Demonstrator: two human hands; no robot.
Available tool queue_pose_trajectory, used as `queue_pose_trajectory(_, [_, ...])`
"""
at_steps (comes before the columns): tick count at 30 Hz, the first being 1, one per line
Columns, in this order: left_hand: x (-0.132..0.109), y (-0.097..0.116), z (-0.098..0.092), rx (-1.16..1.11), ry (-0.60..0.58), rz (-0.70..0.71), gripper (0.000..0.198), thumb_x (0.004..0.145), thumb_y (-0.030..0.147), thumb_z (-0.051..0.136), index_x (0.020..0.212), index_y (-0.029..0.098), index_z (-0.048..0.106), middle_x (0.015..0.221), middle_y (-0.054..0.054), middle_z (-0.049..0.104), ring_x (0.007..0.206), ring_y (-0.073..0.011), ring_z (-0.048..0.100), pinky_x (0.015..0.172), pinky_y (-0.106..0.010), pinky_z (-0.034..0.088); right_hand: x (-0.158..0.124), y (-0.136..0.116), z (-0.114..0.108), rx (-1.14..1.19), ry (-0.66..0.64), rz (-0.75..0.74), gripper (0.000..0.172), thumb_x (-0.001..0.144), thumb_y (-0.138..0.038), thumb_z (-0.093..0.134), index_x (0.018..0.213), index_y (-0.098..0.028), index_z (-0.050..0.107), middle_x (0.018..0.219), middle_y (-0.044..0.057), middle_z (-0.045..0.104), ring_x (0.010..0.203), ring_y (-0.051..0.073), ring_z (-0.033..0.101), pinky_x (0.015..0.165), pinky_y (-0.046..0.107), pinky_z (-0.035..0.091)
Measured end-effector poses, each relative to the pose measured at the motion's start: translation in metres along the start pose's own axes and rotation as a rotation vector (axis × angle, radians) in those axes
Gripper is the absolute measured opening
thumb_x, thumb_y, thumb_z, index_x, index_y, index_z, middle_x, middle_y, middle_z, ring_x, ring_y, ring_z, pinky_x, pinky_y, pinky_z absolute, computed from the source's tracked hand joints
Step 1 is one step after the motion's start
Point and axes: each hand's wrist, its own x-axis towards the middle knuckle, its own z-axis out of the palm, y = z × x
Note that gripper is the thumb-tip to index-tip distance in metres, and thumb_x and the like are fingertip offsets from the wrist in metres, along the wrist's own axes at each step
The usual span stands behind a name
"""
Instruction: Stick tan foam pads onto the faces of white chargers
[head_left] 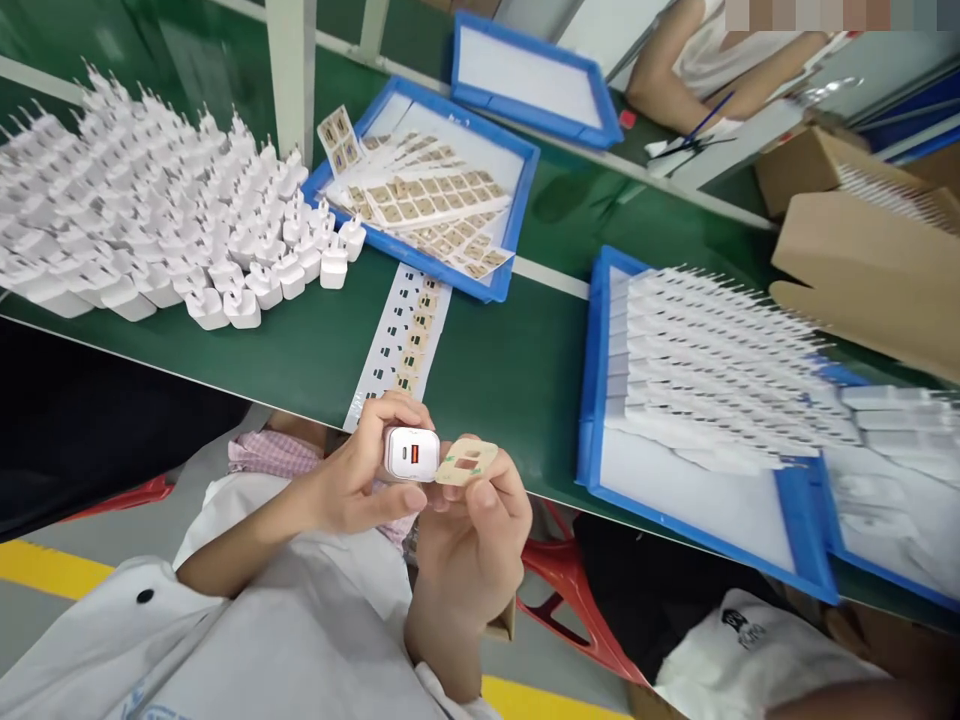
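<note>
Nearest, below the table edge: left hand (352,485), closed round a white charger (411,453). The body is pinched between thumb and fingers, with the port face turned to the camera; one orange port and one smaller port are seen on it.

Right hand (469,545), just beside: a tan sticker (466,461) with two cut-outs is gripped at its lower edge between thumb and fingertips. It is held flat, close to the charger's right side; whether the two touch cannot be told. Both items are held over the lap, above a white coat (300,620).

Red stool (577,600): partly seen under the hands.

Green table (510,370): a white strip (405,340) of backing paper is laid over its near edge just above the hands, with a few tan stickers on it.

Pile (150,220), left: many white chargers, stood prongs-up in close rows.

Sticker tray (523,200), blue, behind the strip: sheets of tan stickers are fanned in it.

Right tray (592,380), blue: rows of white parts are laid in it, blurred.

Box (862,250), cardboard, far right.

Far tray (536,116), blue, lined white.

Another person's arm (667,75): rested at the far side.
</note>
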Motion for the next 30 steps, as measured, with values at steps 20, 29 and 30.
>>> queue_pose_trajectory(20, [-0.001,0.019,-0.025,0.108,-0.317,-0.251,0.044,0.096,0.049,0.060,0.132,0.024,0.053,0.115,-0.007,0.065,0.099,-0.0225,0.064,0.084,-0.032,0.051,-0.003,-0.004,-0.017,-0.030,-0.036,0.171,0.033,0.090,-0.040,0.063,0.069,-0.024,0.043,0.060,-0.007,0.037,0.044,0.008,0.028,0.039,0.022,0.026])
queue_pose_trajectory(29, [-0.002,0.019,-0.017,0.138,-0.207,-0.110,0.040,0.075,0.018,0.061,0.114,0.024,0.053,0.099,-0.003,0.060,0.084,-0.0182,0.057,0.073,-0.030,0.045,-0.023,0.005,-0.016,-0.195,-0.039,0.136,0.030,0.093,-0.038,0.064,0.071,-0.023,0.050,0.061,-0.004,0.046,0.056,0.012,0.041,0.054,0.027,0.034])
queue_pose_trajectory(30, [-0.002,0.019,-0.016,0.151,-0.200,-0.097,0.042,0.073,0.016,0.061,0.113,0.024,0.053,0.099,-0.003,0.060,0.084,-0.0180,0.057,0.072,-0.030,0.045,-0.024,0.006,-0.015,-0.210,-0.039,0.130,0.030,0.093,-0.039,0.063,0.071,-0.023,0.050,0.062,-0.004,0.046,0.057,0.013,0.042,0.055,0.027,0.035])
